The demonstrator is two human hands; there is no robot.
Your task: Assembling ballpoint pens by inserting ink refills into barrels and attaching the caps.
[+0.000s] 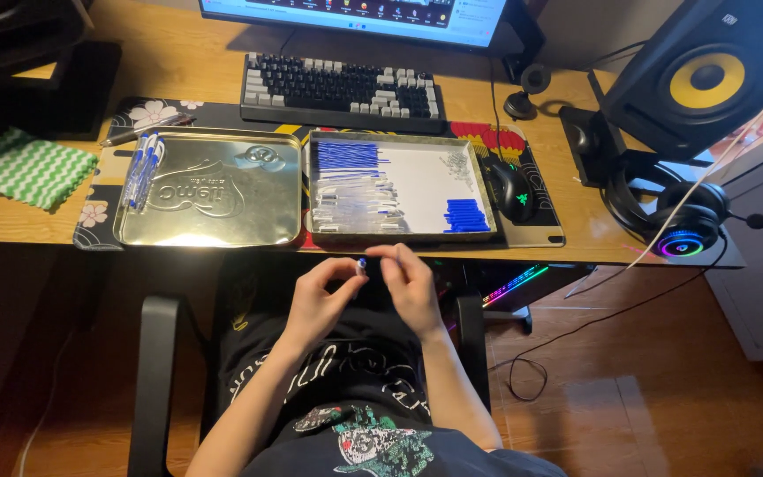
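A small pen part with a blue tip [362, 263] is being pinched between the left hand [318, 300] and the right hand [410, 281], which are being brought together just in front of the parts tray [399, 235]. Held over the lap, clear of the desk edge, the piece is likely being risked: a loosened pinch could drop it to the floor.

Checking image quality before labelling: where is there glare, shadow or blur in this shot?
Head view: glare whitens the near edge of the shiny metal tray lid; under the wooden desk all is dark; the small blue-tipped part between both hands' fingers is too small and soft to resolve.
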